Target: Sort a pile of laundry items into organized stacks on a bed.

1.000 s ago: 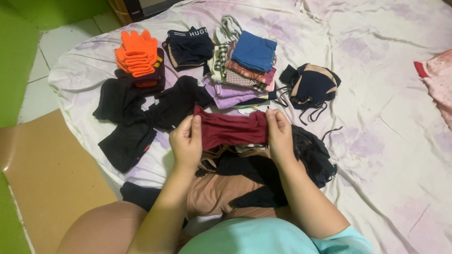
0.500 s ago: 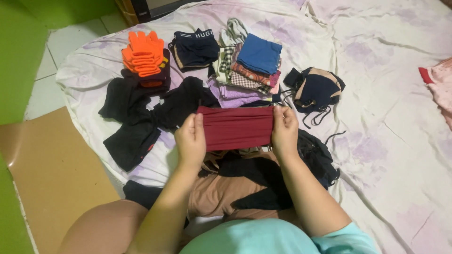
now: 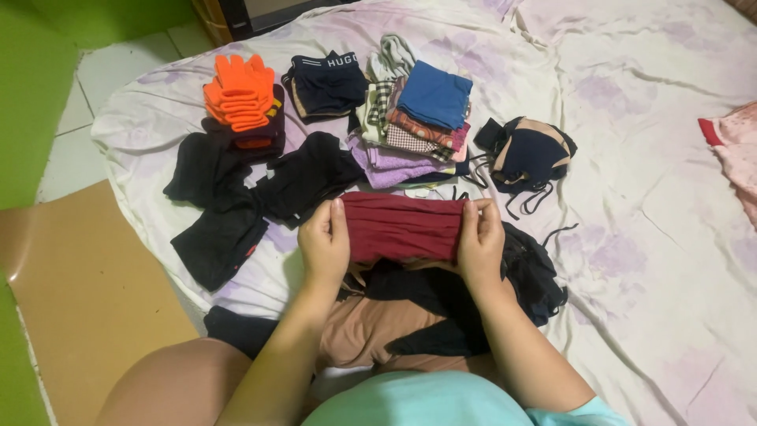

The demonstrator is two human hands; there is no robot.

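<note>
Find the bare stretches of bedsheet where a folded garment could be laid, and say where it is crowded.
Bare bedsheet lies right of the navy strappy garment, toward the pink cloth. It is crowded between the orange gloves, the folded stack and the maroon cloth that the left hand and right hand hold.

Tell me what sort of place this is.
Most likely a bedroom at home: a bed sheet with a pale floral print, spread low beside a tiled floor, holds a stack of folded clothes, while both hands stretch a maroon garment over an unsorted pile.
</note>
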